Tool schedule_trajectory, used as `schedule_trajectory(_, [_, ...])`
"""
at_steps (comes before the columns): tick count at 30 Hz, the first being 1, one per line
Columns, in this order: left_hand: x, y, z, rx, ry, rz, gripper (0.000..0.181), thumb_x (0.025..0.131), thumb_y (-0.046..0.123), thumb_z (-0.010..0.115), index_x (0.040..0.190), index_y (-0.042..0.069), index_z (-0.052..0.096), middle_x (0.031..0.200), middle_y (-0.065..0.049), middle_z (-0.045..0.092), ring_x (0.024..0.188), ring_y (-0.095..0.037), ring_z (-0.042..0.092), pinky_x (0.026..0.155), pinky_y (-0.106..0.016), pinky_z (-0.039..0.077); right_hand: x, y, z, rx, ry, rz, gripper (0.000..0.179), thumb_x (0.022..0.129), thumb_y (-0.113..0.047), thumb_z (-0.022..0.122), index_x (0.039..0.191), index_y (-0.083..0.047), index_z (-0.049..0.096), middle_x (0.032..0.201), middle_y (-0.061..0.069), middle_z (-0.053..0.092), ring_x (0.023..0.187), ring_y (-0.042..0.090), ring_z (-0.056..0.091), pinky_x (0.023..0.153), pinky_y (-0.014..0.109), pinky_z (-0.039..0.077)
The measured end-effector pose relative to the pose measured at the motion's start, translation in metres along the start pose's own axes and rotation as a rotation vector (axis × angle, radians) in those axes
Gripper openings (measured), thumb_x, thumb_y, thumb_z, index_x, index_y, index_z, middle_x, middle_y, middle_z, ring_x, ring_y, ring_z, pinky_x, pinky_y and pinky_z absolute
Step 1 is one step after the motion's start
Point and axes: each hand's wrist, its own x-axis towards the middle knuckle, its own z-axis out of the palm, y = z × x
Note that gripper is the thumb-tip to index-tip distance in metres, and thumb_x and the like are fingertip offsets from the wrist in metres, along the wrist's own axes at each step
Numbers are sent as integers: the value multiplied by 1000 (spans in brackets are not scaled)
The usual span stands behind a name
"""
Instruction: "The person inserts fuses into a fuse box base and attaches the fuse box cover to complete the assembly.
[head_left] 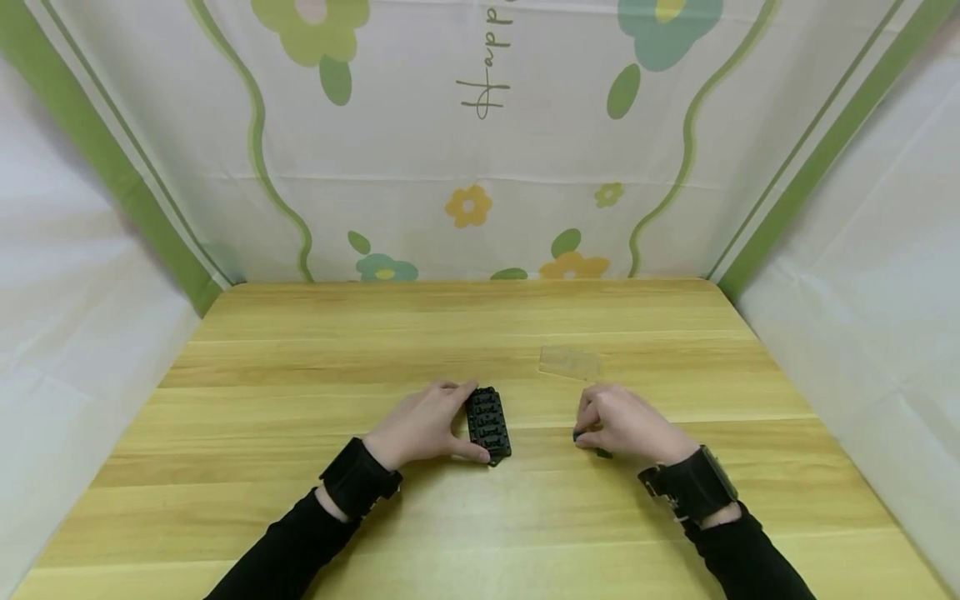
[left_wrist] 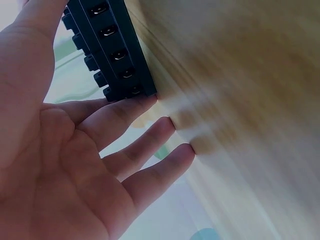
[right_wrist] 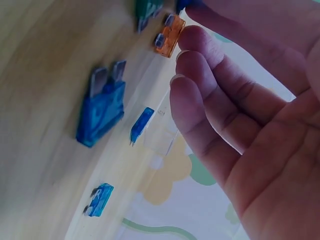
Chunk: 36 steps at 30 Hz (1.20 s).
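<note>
My left hand [head_left: 423, 423] grips a black fuse box [head_left: 488, 423] across its two ends, thumb at the near end and fingers at the far end. In the left wrist view the side of the fuse box [left_wrist: 115, 47] shows a row of slots; two fingertips touch the table beside it. My right hand [head_left: 626, 423] pinches a small dark blue piece [head_left: 577, 435], probably a blade fuse, mostly covered by the fingers. Around that hand, in the right wrist view, lie an orange blade fuse [right_wrist: 170, 36], a green one [right_wrist: 148, 12] and blue blade fuses [right_wrist: 102, 111].
A clear plastic cover [head_left: 570, 362] lies flat on the wooden table [head_left: 337, 367], beyond the right hand. Fabric walls with printed flowers [head_left: 468, 206] enclose the table at the back and both sides.
</note>
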Motion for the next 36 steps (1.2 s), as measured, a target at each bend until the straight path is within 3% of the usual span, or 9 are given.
schedule_trajectory(8, [-1, 0, 1, -25, -16, -11, 109, 70, 71, 74, 152, 7, 38, 139, -20, 51, 127, -33, 48, 95, -46, 48, 0, -2, 2, -4, 12, -17, 2, 83, -13, 81, 85, -12, 81, 83, -12, 57, 74, 4, 54, 63, 24, 50])
schedule_trajectory(15, [-1, 0, 1, -37, -23, -16, 109, 71, 68, 75, 152, 5, 37, 140, -21, 50, 128, -33, 47, 97, -46, 46, 3, -2, 4, -18, 21, -33, 9, 87, -11, 76, 83, -19, 78, 82, -15, 56, 74, 2, 52, 65, 25, 49])
schedule_trajectory(36, [-1, 0, 0, -37, -17, -6, 109, 72, 68, 75, 151, 3, 37, 140, -21, 50, 129, -33, 46, 96, -45, 47, 7, -3, 6, -59, 110, 6, 6, 91, -11, 72, 92, -13, 77, 85, -10, 62, 73, 2, 55, 63, 24, 50])
